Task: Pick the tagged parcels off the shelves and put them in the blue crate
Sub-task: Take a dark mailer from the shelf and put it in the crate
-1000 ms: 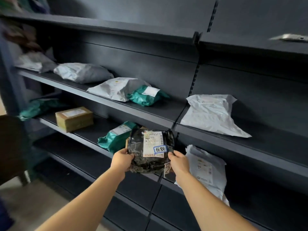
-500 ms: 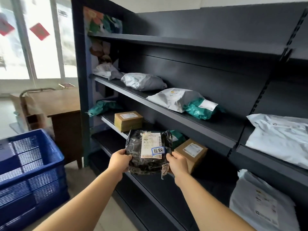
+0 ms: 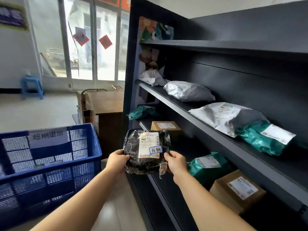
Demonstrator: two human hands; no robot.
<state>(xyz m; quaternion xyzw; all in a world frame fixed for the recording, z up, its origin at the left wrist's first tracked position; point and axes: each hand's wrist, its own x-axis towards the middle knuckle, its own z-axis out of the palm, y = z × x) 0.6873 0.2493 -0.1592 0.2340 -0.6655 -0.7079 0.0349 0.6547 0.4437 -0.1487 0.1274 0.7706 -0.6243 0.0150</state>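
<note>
gripping a black plastic-wrapped parcel (image 3: 146, 152) from either side, the left hand (image 3: 117, 160) and right hand (image 3: 175, 161) hold it upright in the air in front of the dark shelving unit (image 3: 233, 142). a small blue-edged handwritten tag (image 3: 155, 150) sits on its white shipping label (image 3: 148, 145). the blue crate (image 3: 50, 157), bearing a paper sign (image 3: 48, 136), stands just to the left, apart from the parcel. green mailers and cardboard boxes lie on the shelves.

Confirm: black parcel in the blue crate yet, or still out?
Out. The black plastic-wrapped parcel is held in front of the shelving by the left hand and right hand, beside the blue mesh plastic crate.
</note>
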